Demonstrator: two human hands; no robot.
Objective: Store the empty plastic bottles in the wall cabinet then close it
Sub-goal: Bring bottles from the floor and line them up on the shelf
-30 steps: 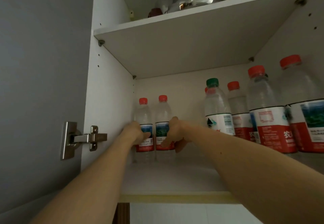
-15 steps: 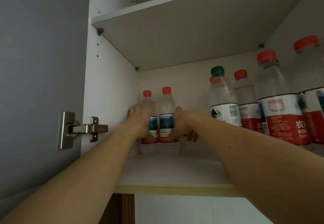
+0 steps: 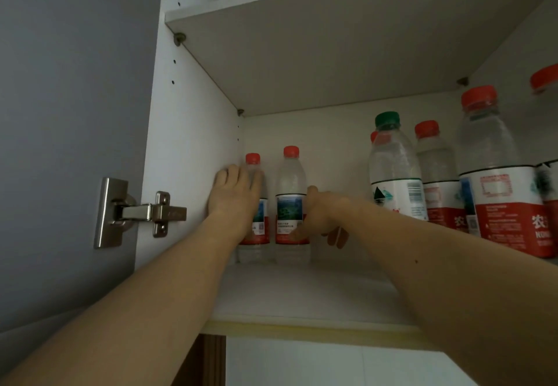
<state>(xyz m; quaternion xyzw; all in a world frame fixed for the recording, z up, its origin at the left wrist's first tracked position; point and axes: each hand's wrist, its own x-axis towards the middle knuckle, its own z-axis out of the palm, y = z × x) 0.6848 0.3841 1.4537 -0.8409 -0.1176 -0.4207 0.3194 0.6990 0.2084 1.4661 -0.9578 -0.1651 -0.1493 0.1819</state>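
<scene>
Two small empty plastic bottles with red caps stand upright side by side at the back left corner of the wall cabinet's lower shelf (image 3: 302,295). My left hand (image 3: 238,195) lies with straight fingers over the front of the left bottle (image 3: 261,222), covering most of it. The right bottle (image 3: 290,180) stands free beside it. My right hand (image 3: 320,216) is at its right side, thumb touching the label and the other fingers hanging loosely curled away from the bottle.
Several bigger bottles stand along the shelf's right, one with a green cap (image 3: 392,168) and a large red-capped one (image 3: 495,174). An upper shelf (image 3: 332,53) closes the space above. The grey open door (image 3: 60,113) hangs at left on a metal hinge (image 3: 142,213).
Both hands gripped the two small bottles a second ago. The left hand has since opened and slid up over its bottle; the right hand has loosened beside the other.
</scene>
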